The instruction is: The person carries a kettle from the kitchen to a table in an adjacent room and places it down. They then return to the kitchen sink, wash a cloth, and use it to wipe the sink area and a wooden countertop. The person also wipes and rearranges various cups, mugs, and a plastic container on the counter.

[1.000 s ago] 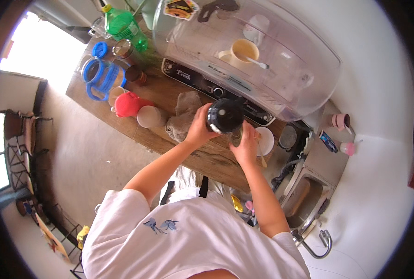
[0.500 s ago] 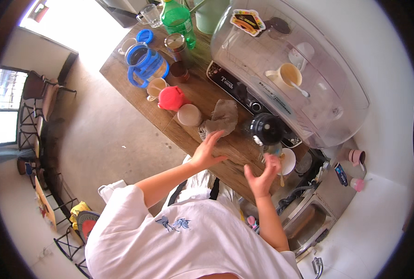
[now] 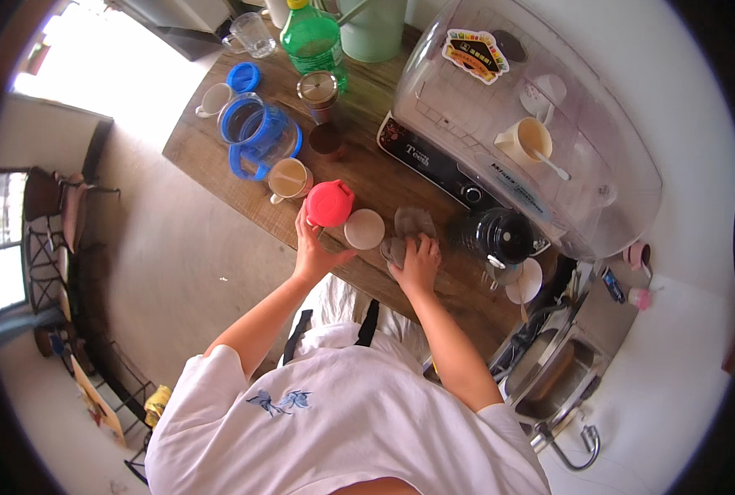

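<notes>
My left hand (image 3: 312,254) is at the near edge of the wooden table, fingers stretched beside a cup with a red lid (image 3: 329,204) and thumb spread apart. The fingertips reach the lid's left side; whether they press on it I cannot tell. A round pale lid or cup (image 3: 364,229) stands just right of the red one. My right hand (image 3: 419,262) is closed over a crumpled grey-brown cloth (image 3: 414,221), part of which is hidden under the fingers. To its right stands a dark bottle with a black lid (image 3: 506,238).
Left on the table are a beige mug (image 3: 290,179), a blue-trimmed clear pitcher (image 3: 256,136), a steel-lidded tumbler (image 3: 318,89) and a green bottle (image 3: 311,41). A clear-covered dish rack (image 3: 466,107) stands behind. A white dish (image 3: 525,280) and a sink (image 3: 553,375) are right.
My left hand has moved left to the red-lidded cup. My right hand has come away from near the black-lidded bottle and taken hold of the cloth. The whole view has shifted slightly.
</notes>
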{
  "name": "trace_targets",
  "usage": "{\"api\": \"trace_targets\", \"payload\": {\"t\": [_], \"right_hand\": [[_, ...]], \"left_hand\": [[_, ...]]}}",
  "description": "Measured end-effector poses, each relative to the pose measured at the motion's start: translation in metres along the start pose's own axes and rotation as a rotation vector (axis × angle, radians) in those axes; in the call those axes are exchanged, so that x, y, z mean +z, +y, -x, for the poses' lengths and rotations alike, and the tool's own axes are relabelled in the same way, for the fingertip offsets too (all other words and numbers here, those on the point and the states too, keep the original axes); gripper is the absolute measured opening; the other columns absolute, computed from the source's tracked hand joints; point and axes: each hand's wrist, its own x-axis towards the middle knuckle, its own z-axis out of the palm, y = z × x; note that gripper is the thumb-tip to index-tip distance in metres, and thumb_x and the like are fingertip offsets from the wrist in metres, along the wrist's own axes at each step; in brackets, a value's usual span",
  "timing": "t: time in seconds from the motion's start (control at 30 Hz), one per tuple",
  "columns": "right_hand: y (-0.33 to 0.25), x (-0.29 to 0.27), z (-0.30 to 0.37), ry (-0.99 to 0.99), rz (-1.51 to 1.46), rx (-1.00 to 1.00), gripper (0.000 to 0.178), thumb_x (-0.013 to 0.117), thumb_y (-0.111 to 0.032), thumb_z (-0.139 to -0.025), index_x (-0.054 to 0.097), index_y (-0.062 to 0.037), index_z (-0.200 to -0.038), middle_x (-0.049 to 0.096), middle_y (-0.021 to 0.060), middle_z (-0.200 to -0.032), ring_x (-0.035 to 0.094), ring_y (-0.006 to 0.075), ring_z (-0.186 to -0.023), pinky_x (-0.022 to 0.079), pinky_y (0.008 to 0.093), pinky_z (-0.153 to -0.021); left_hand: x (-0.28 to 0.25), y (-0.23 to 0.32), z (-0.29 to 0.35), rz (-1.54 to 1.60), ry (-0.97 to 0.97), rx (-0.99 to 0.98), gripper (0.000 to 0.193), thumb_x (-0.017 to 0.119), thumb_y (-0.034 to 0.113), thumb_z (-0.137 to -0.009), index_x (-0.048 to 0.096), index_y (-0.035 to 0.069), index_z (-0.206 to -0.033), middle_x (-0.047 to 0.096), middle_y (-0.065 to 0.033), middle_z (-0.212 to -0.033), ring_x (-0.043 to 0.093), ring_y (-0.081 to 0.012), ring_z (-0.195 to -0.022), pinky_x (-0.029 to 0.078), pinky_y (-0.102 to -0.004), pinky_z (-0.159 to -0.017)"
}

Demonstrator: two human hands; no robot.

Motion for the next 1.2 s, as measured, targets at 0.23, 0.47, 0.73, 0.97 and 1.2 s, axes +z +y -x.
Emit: {"api": "trace_targets", "payload": {"t": [0.23,0.47,0.73,0.97,1.2], "right_hand": [[0.037,-0.022,0.076,0.064,0.152,0.348,0.064,0.081,-0.031,-0.061,0.056,-0.0134,-0.118,0.047,0.0095,-0.128,0.042,0.0349,-0.122,0.033,0.0551,-0.099],[-0.041,-0.059,0.038,0.227,-0.195,0.051,0.085,0.085,-0.026,-0.058,0.047,-0.0085,-0.132,0.043,0.0179,-0.135,0.037,0.0395,-0.128,0.032,0.0533,-0.105],[-0.088,-0.065,-0.043,0.148,-0.612,-0.088,0.077,0.087,-0.016,-0.06,0.048,-0.0064,-0.126,0.057,0.0166,-0.121,0.057,0.0369,-0.111,0.048,0.0413,-0.092],[-0.064,-0.087,-0.047,0.364,-0.539,0.135,0.079,0.085,-0.014,-0.062,0.045,-0.0092,-0.129,0.056,0.0156,-0.12,0.057,0.0354,-0.111,0.048,0.0412,-0.092],[-0.052,-0.094,-0.074,0.456,-0.38,0.333,0.082,0.081,-0.01,-0.066,0.039,-0.0065,-0.136,0.049,0.0185,-0.128,0.049,0.0377,-0.119,0.044,0.0433,-0.098]], "left_hand": [[-0.009,-0.041,-0.035,-0.051,-0.245,0.042,0.114,0.094,0.017,-0.049,0.032,0.007,-0.144,0.035,-0.0156,-0.145,0.037,-0.0337,-0.134,0.035,-0.0428,-0.111],[-0.001,-0.061,-0.047,0.026,-0.361,-0.034,0.098,0.094,0.018,-0.048,0.047,0.009,-0.134,0.045,-0.0133,-0.137,0.043,-0.0327,-0.128,0.038,-0.0419,-0.106],[-0.008,-0.037,-0.064,-0.056,-0.297,0.134,0.089,0.088,0.007,-0.053,0.048,0.01,-0.133,0.047,-0.0141,-0.136,0.046,-0.0348,-0.125,0.041,-0.0424,-0.102],[-0.012,-0.012,-0.089,0.061,-0.478,0.116,0.07,0.082,0.013,-0.071,0.05,0.008,-0.134,0.053,-0.0121,-0.135,0.053,-0.0287,-0.122,0.044,-0.0372,-0.101],[0.064,0.007,-0.118,0.351,-0.434,0.145,0.083,0.085,0.009,-0.058,0.046,0.011,-0.132,0.056,-0.0136,-0.126,0.054,-0.0372,-0.116,0.047,-0.0416,-0.095]]}}
